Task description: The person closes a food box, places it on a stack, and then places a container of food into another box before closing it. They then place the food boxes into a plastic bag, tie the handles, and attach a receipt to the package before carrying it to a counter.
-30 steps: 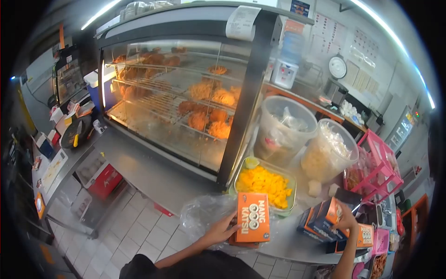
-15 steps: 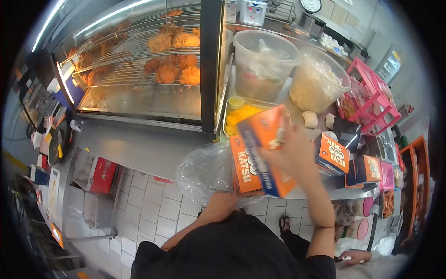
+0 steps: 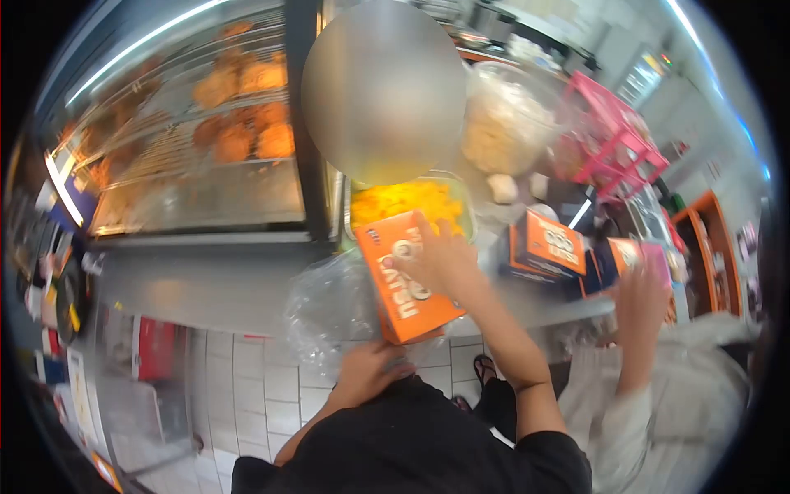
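Worktop (image 3: 189,281): bare metal, running in front of me and carrying nearly everything here within arm's length.
Glass-fronted case (image 3: 308,156): set on the left; on its wire shelves sit browned, fried-looking pieces (image 3: 239,142), probably spread in rows so they show through the glass.
Person in a pale sleeve (image 3: 638,412): at the right, their blurred hand (image 3: 643,296) near the boxes; its grasp I cannot tell.
Pink rack (image 3: 606,107): at the back right; its contents are too blurred to name.
Clear tub (image 3: 508,152): holds pale stuff with clear plastic at the top; whatever stands left of it is a blur to me.
Tray (image 3: 472,211): full of bright yellow pieces (image 3: 403,200), just behind the box in use, seemingly for easy reach.
Clear bag (image 3: 327,309): crumpled, half over the worktop edge, beside the box; nothing shows inside.
Boxes at right (image 3: 550,245): orange and dark, grouped near the edge, contents hidden.
Orange box (image 3: 405,314): at the worktop's near edge, printed face up, another orange edge beneath.
Right hand (image 3: 434,257): fingers spread across that box's face, apparently steadying it; whether it grips I cannot tell.
Left hand (image 3: 370,375): by the box's near end, perhaps bracing it; its grasp is unclear.
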`<state>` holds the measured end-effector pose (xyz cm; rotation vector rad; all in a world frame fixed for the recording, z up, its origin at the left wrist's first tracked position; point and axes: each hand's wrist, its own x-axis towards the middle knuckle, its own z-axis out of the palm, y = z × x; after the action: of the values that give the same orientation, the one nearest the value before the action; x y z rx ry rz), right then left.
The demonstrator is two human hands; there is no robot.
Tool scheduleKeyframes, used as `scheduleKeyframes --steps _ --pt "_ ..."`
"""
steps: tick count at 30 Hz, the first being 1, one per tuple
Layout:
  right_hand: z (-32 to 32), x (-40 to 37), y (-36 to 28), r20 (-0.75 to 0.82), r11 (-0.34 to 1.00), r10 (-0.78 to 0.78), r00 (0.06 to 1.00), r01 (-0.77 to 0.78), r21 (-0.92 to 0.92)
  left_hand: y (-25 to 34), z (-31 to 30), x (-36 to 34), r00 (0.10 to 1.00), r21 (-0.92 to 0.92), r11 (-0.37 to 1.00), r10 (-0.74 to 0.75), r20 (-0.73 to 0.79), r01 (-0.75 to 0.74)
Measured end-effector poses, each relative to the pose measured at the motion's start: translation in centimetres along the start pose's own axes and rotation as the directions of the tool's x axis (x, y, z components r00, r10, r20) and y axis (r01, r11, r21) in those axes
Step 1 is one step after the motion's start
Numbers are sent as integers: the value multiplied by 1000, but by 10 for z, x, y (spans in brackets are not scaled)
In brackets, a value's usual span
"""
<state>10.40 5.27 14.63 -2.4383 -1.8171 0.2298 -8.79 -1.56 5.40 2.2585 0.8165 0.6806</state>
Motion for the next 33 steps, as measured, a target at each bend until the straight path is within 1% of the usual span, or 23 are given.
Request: scheduleKeyframes --steps 1,2,3,4,5,6,7,9,12,14,15,17,21,23,24,26,27,28,29,30,31,32,33 --pt "11 12 36 -58 989 -103 993 109 97 -3 -2 2 999 -9 999 34 25 -34" --pt "10 21 70 -129 955 -209 969 230 185 -7 -4 1 993 -13 1000 -5 -120 3" --pt "-16 25 101 -89 899 -332 939 344 271 -11 -6 2 961 -25 999 -53 -270 48" --pt "-44 28 137 -54 818 -465 883 453 355 -16 -8 4 962 -30 999 -44 -269 37" --pt "-58 31 175 -42 894 -394 918 393 214 -22 -7 5 942 -274 953 -208 -264 133" --pt "-63 33 174 -34 892 -402 915 400 210 -24 -4 6 903 -498 838 -369 -218 222" --pt "-68 35 179 -54 889 -390 919 391 239 -26 -1 11 898 -499 836 -379 -224 229" --pt "-67 22 182 -93 868 -385 918 395 300 -35 2 36 891 -618 776 -363 -273 127" --pt "-61 15 171 -163 809 -409 898 439 390 -43 6 73 889 -537 831 -350 -295 149" --pt "-52 1 159 -207 771 -384 900 436 464 -43 8 88 911 -750 651 -370 -179 117" --pt "-49 -6 157 -227 754 -359 905 425 501 -39 7 88 908 -742 658 -377 -182 124" --pt "-51 -13 149 -266 722 -299 916 400 565 -34 5 91 921 -869 474 -386 -61 141" --pt "-58 -33 112 -325 674 -188 927 363 644 -39 16 93 937 -922 384 -337 -95 44" --pt "-58 -42 94 -338 637 -139 931 345 690 -52 22 91 920 -727 686 -307 -243 37" --pt "-56 -46 85 -336 613 -115 935 333 717 -53 15 87 914 -726 686 -321 -248 44" --pt "-52 -53 69 -316 559 -67 947 297 774 -51 -8 75 898 -518 837 -354 -263 177" --pt "-52 -51 63 -297 531 -42 954 273 802 -42 -21 67 843 -471 876 -327 -428 101" --pt "-48 -56 58 -278 500 -14 960 248 830 -35 -37 58 837 -470 874 -347 -424 124" --pt "-46 -57 47 -261 467 18 965 223 855 -31 -55 48 889 -65 961 -274 -368 269" --pt "-65 -63 26 -248 616 -148 957 285 734 -34 -69 39 934 360 876 -231 -272 321" --pt "-62 -63 6 -191 462 -235 953 282 841 -53 -69 29 960 412 874 -186 -210 259" --pt "-62 -65 -12 -106 419 -293 950 227 879 -76 -66 20 959 413 871 -197 -206 267" --pt "-64 -68 -34 22 406 -341 940 126 905 -102 -60 12 945 169 959 -175 -278 227"
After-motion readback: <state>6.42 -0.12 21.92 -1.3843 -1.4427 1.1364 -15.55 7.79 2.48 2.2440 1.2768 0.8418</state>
